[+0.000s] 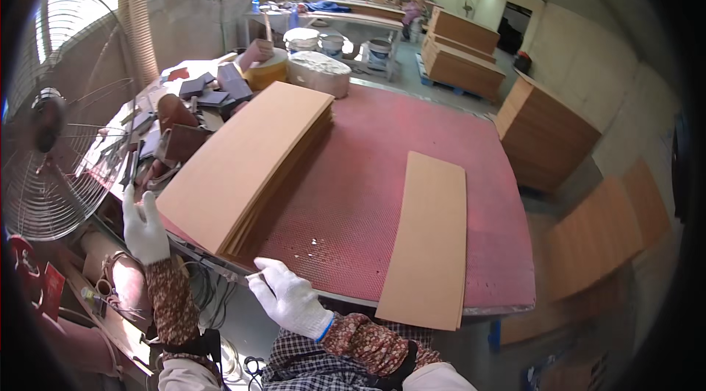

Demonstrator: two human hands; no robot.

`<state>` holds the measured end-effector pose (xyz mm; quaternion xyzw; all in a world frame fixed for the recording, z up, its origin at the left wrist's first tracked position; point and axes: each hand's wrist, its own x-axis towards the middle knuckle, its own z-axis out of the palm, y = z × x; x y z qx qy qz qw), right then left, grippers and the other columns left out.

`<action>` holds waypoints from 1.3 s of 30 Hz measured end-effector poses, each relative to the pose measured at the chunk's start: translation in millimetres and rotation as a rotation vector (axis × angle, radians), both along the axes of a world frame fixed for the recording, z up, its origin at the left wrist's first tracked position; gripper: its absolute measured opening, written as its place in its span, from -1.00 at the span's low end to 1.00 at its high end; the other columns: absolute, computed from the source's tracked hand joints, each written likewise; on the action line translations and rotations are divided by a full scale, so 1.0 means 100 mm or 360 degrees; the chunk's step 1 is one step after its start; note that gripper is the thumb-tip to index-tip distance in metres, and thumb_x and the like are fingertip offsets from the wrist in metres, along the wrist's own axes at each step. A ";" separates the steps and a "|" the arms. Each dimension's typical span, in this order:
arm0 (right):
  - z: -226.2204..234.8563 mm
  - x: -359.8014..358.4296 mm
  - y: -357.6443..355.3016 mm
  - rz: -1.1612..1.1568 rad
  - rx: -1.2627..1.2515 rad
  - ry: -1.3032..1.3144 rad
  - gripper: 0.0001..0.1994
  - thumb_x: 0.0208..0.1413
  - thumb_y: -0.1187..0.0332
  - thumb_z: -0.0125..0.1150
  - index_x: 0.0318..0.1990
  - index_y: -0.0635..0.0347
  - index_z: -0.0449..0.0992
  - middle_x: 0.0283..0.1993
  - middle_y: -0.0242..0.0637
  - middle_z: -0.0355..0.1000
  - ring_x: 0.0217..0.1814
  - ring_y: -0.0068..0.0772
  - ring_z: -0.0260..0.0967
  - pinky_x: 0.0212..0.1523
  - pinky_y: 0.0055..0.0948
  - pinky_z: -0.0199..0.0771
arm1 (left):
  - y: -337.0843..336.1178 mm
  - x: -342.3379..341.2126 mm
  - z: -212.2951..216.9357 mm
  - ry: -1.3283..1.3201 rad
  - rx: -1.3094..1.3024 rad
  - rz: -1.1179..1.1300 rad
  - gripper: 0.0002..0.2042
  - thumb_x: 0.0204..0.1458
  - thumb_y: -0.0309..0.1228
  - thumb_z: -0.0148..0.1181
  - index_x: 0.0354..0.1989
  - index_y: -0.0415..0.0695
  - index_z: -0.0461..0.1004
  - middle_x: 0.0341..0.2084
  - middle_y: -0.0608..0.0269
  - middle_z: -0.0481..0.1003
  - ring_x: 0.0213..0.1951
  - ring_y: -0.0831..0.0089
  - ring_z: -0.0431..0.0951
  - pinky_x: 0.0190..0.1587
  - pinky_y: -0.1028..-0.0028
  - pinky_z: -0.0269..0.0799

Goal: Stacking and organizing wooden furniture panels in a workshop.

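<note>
My left hand (146, 233), in a white glove, is raised at the table's left edge beside the stack of brown boards (246, 159). Two of its digits stretch upward and stand apart, with nothing visible between them. Just beyond its fingertips lies a pile of sanding blocks and scraps (202, 97). My right hand (294, 299), also white-gloved, is at the table's near edge, close to the stack's near corner. Its thumb and fingers come together on a small pale bit that I cannot make out. To its right, a few thin brown boards (426, 240) lie slightly past the near edge.
The table has a red textured cover (360, 192). A wire-cage fan (55, 126) stands at the left. Board stacks (548, 133) stand on the right, with tilted panels (596, 236) nearer. White buckets (379, 52) and a far workbench (346, 16) are behind; another person (413, 5) sits there.
</note>
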<state>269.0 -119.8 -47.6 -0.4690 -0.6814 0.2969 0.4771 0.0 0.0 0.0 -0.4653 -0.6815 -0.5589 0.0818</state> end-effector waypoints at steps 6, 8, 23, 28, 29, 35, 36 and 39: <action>-0.39 1.17 -0.83 0.0084 -0.0564 -0.0073 -0.72 0.41 0.19 0.17 -0.01 0.23 0.61 -0.03 -0.06 0.60 -0.01 -0.03 0.62 0.02 -0.20 0.62 | -0.67 1.54 -0.07 0.0342 0.0077 -0.1298 -0.55 0.05 -0.58 0.35 0.18 -0.31 0.55 -0.33 0.13 0.59 -0.31 0.36 0.63 -0.20 0.40 0.58; -0.49 1.50 -1.22 -0.0042 -0.0872 -0.0144 -0.73 0.40 0.19 0.19 -0.05 0.23 0.64 -0.06 -0.10 0.61 -0.04 -0.04 0.63 0.00 -0.21 0.63 | -0.67 2.08 -0.36 0.0448 -0.0143 -0.1672 -0.52 0.03 -0.38 0.44 0.16 -0.23 0.58 -0.06 -0.01 0.65 0.00 0.08 0.67 0.09 0.21 0.59; -0.87 2.93 -1.86 -0.1018 -0.0517 -0.0485 -0.81 0.32 0.27 0.26 -0.24 0.21 0.56 -0.28 -0.06 0.55 -0.24 0.07 0.55 -0.20 -0.07 0.59 | -0.69 4.61 -1.35 0.1043 -0.0536 -0.2004 -0.32 0.08 -0.13 0.38 0.28 -0.32 0.35 0.27 -0.21 0.27 0.37 -0.21 0.23 0.49 -0.23 0.03; -0.92 3.33 -1.88 -0.1006 -0.0671 -0.0366 -0.84 0.36 0.29 0.23 -0.15 0.19 0.57 -0.30 -0.08 0.58 -0.27 0.04 0.60 -0.27 -0.10 0.59 | -0.66 4.91 -1.42 0.1019 -0.0561 -0.2003 -0.33 0.03 -0.18 0.41 0.25 -0.33 0.38 0.25 -0.22 0.29 0.36 -0.20 0.26 0.48 -0.21 0.08; -0.93 3.35 -1.90 -0.1089 -0.0760 -0.0289 -0.84 0.37 0.28 0.22 -0.15 0.18 0.57 -0.32 -0.09 0.59 -0.29 0.03 0.61 -0.31 -0.11 0.59 | -0.61 4.94 -1.45 0.0975 -0.0484 -0.1976 -0.38 0.03 -0.19 0.40 0.21 -0.32 0.43 0.22 -0.19 0.35 0.32 -0.17 0.32 0.46 -0.16 0.13; -0.92 3.38 -1.87 -0.1654 -0.0546 -0.0897 -0.77 0.40 0.25 0.20 -0.29 0.19 0.48 -0.51 -0.11 0.54 -0.49 0.01 0.56 -0.51 -0.10 0.50 | -0.01 5.06 -1.50 0.0842 -0.0367 -0.1840 -0.46 0.12 -0.22 0.34 0.19 -0.32 0.44 0.17 -0.16 0.40 0.23 -0.14 0.42 0.34 -0.09 0.28; -0.93 3.38 -1.86 -0.1673 -0.0535 -0.0990 -0.76 0.39 0.25 0.21 -0.31 0.18 0.48 -0.52 -0.13 0.52 -0.52 -0.02 0.54 -0.53 -0.12 0.48 | 0.09 5.13 -1.53 0.0842 -0.0350 -0.1820 -0.45 0.13 -0.21 0.34 0.20 -0.32 0.43 0.18 -0.16 0.39 0.23 -0.13 0.41 0.33 -0.07 0.28; -0.94 3.33 -1.78 -0.1670 -0.0506 -0.1155 -0.75 0.38 0.25 0.23 -0.35 0.14 0.45 -0.57 -0.17 0.47 -0.58 -0.08 0.50 -0.58 -0.15 0.44 | 0.36 5.28 -1.52 0.0837 -0.0439 -0.1804 -0.42 0.15 -0.17 0.33 0.24 -0.31 0.41 0.21 -0.16 0.37 0.24 -0.10 0.39 0.34 -0.03 0.25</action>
